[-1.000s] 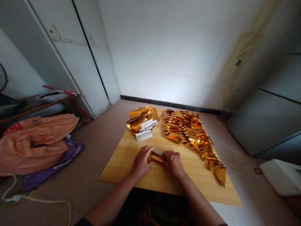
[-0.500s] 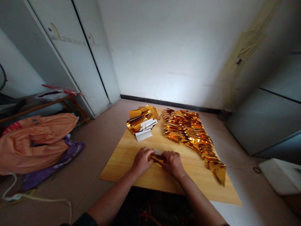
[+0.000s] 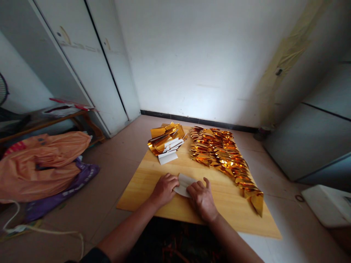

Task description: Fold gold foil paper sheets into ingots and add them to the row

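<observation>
Both my hands rest on a wooden board [image 3: 153,175] that lies on the floor. Between them is a small folded paper [image 3: 184,183], its white side up. My left hand [image 3: 163,189] has curled fingers pinching the paper's left edge. My right hand [image 3: 203,197] presses on the paper's right edge with fingers bent over it. A loose pile of gold foil sheets [image 3: 165,141] with some white backs showing lies at the board's far left. A long row of folded gold foil pieces [image 3: 223,157] runs down the board's right side.
An orange plastic bag [image 3: 41,164] and a purple one [image 3: 68,190] lie on the floor at the left, beside a low wooden bench [image 3: 55,120]. White cabinet doors [image 3: 90,69] stand behind. A white box [image 3: 329,206] sits at the right. A white cord [image 3: 41,230] trails at the lower left.
The paper between my hands showed its gold side as a narrow roll; now it shows a wider white face. My right hand has slid slightly toward me.
</observation>
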`<action>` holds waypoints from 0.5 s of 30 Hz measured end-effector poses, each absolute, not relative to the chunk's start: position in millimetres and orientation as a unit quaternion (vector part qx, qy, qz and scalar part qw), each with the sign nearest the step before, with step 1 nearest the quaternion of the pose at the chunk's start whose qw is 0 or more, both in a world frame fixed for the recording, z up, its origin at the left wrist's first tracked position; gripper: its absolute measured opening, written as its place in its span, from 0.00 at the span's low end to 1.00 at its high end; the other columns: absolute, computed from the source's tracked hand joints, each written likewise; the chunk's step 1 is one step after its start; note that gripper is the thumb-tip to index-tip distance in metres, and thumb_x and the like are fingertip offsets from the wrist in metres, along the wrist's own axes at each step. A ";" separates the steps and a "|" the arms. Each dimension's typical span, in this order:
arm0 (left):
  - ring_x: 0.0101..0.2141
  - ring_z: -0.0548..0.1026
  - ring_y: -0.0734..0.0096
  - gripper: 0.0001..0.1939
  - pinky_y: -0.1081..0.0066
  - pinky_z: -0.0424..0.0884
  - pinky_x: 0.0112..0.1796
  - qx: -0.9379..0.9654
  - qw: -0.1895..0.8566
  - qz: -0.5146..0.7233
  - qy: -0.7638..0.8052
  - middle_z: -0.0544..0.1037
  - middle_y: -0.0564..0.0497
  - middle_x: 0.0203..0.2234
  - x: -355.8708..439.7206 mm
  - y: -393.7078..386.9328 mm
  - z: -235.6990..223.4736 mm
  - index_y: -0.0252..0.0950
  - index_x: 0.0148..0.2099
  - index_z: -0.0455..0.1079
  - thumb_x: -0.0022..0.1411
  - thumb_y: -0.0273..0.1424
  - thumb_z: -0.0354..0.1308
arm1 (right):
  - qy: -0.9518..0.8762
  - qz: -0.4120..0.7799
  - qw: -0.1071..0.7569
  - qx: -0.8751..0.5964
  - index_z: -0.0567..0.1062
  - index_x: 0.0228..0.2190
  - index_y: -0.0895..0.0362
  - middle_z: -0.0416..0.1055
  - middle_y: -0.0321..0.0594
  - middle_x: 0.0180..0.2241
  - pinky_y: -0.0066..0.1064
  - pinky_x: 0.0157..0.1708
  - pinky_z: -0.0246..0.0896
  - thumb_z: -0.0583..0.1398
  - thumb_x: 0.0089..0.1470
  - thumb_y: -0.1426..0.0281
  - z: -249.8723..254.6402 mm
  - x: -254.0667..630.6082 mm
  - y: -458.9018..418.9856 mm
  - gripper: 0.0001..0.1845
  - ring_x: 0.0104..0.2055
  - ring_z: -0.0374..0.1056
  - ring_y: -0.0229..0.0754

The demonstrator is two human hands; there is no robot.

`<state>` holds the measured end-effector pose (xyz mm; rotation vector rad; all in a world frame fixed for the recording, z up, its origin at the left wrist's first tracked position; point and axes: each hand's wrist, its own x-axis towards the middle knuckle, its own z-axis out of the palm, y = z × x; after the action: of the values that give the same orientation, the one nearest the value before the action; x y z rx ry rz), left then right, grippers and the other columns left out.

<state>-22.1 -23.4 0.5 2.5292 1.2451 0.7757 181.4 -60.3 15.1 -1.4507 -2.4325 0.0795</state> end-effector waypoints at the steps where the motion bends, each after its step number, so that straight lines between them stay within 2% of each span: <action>1: 0.39 0.68 0.65 0.14 0.66 0.64 0.40 0.869 0.097 0.255 0.413 0.75 0.51 0.36 -23.6 -24.9 1.3 0.38 0.34 0.70 0.48 0.16 0.52 | -0.853 0.028 0.158 -0.497 0.72 0.35 0.51 0.71 0.36 0.34 0.48 0.57 0.33 0.59 0.53 0.68 13.6 181.9 -63.2 0.05 0.42 0.61 0.43; 7: 0.41 0.69 0.65 0.14 0.64 0.65 0.43 0.896 0.065 0.219 0.382 0.75 0.50 0.43 -33.5 -28.8 4.8 0.39 0.37 0.73 0.54 0.19 0.52 | -0.857 0.019 0.191 -0.478 0.71 0.39 0.52 0.71 0.38 0.39 0.49 0.58 0.31 0.60 0.53 0.58 3.4 184.8 -77.6 0.14 0.44 0.61 0.44; 10: 0.42 0.68 0.65 0.15 0.63 0.65 0.43 0.902 0.068 0.188 0.382 0.74 0.51 0.45 -35.7 -29.4 10.8 0.40 0.39 0.74 0.53 0.19 0.53 | -0.855 0.000 0.207 -0.475 0.71 0.42 0.51 0.71 0.39 0.41 0.48 0.58 0.32 0.59 0.53 0.54 -2.4 187.4 -79.0 0.18 0.46 0.61 0.45; 13: 0.43 0.68 0.62 0.08 0.61 0.64 0.44 0.898 0.064 0.172 0.400 0.74 0.50 0.43 -29.8 -29.5 15.5 0.40 0.36 0.75 0.54 0.25 0.57 | -0.856 -0.012 0.212 -0.471 0.71 0.43 0.50 0.71 0.39 0.42 0.47 0.57 0.33 0.58 0.54 0.54 -4.4 191.0 -75.3 0.18 0.46 0.61 0.45; 15: 0.42 0.68 0.62 0.04 0.61 0.64 0.43 0.888 0.049 0.179 0.421 0.74 0.49 0.39 -20.2 -29.0 14.2 0.38 0.30 0.74 0.56 0.30 0.59 | -0.853 -0.017 0.216 -0.474 0.72 0.42 0.49 0.71 0.38 0.41 0.47 0.57 0.34 0.57 0.56 0.58 -2.7 193.4 -70.2 0.13 0.46 0.61 0.44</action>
<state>-20.2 -29.0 14.2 2.7062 1.2823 0.5449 193.4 -70.2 -2.7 -1.3149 -2.3657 -0.0470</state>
